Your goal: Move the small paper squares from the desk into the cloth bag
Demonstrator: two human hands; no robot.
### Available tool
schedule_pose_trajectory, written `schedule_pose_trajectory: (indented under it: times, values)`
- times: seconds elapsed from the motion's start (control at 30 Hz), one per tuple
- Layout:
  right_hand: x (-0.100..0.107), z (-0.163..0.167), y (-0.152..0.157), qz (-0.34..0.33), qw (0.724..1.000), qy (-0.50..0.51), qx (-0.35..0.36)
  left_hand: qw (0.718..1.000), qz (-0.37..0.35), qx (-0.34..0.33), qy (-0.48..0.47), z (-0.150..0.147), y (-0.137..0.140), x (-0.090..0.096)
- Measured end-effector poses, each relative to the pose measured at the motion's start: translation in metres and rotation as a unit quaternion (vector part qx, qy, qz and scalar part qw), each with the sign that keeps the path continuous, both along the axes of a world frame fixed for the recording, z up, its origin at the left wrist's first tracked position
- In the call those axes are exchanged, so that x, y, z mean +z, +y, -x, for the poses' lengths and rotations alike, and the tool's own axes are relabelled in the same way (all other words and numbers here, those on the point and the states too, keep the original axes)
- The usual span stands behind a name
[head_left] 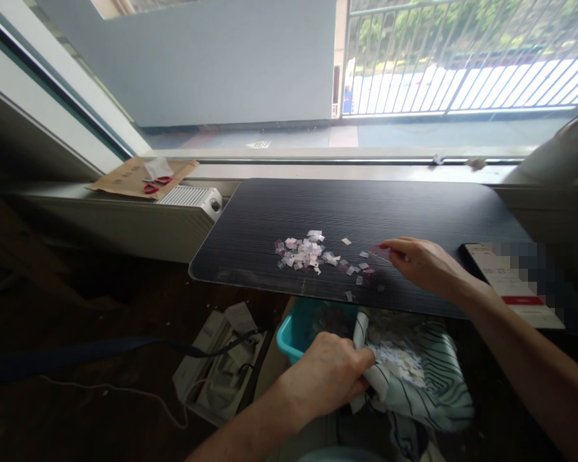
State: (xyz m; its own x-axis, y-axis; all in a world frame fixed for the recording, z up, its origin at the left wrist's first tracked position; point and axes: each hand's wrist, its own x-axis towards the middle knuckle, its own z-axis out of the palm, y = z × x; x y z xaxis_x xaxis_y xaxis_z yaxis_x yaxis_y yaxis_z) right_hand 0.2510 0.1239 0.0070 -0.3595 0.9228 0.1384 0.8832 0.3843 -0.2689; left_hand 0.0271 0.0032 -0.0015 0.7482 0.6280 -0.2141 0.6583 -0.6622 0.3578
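My right hand (421,262) is over the dark table (390,208), thumb and fingers pinched on a thin pinkish see-through plastic piece (378,253). Left of it lies a heap of small white and pink-tinted scraps (306,251), with several loose ones strewn towards the hand. Below the table's near edge, my left hand (334,369) grips the edge of a pale cloth with dark wavy stripes (446,378). Many small white scraps (399,359) lie in the hollow of this cloth. Partly behind my left hand is a teal plastic basin (289,340) with contents I cannot make out.
A phone (520,282) lies at the table's right side. Red-handled scissors (158,185) and a brown envelope (130,176) rest on the sill at left, by a white radiator (192,197). An open box with white items (221,366) stands on the floor, beside a cable.
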Motion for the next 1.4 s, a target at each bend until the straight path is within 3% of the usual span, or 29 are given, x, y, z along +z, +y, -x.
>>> schedule_pose_trajectory:
  times: [0.3,0.53,0.77,0.83,1.0,1.1,1.27,1.4]
  values:
    - [-0.006,0.027,-0.037,0.055,0.99,0.064,0.116,1.0,0.02,-0.015,0.007,-0.013,0.006,-0.001]
    - [-0.017,-0.002,-0.047,-0.031,0.999,0.03,-0.003,0.999,-0.006,-0.031,0.007,-0.021,0.007,-0.006]
    - [-0.02,0.037,-0.071,0.033,0.991,0.053,0.118,1.0,-0.003,-0.024,0.009,-0.015,0.006,-0.002]
    - [-0.016,0.038,-0.064,0.03,0.99,0.058,0.128,1.0,0.003,-0.019,0.01,-0.012,0.005,0.0]
    - [-0.016,0.028,-0.021,-0.032,0.998,0.017,0.053,1.0,-0.002,-0.003,0.014,-0.007,0.004,0.002]
    - [-0.018,0.037,-0.013,-0.033,0.997,-0.022,0.069,1.0,0.001,-0.002,0.016,-0.004,0.004,0.001]
    - [-0.016,0.061,-0.048,-0.019,0.99,-0.015,0.142,1.0,0.009,0.005,0.006,0.0,0.004,0.0]
    - [-0.014,0.047,-0.064,-0.004,0.982,0.045,0.184,1.0,0.014,-0.001,0.01,0.001,0.004,0.0]
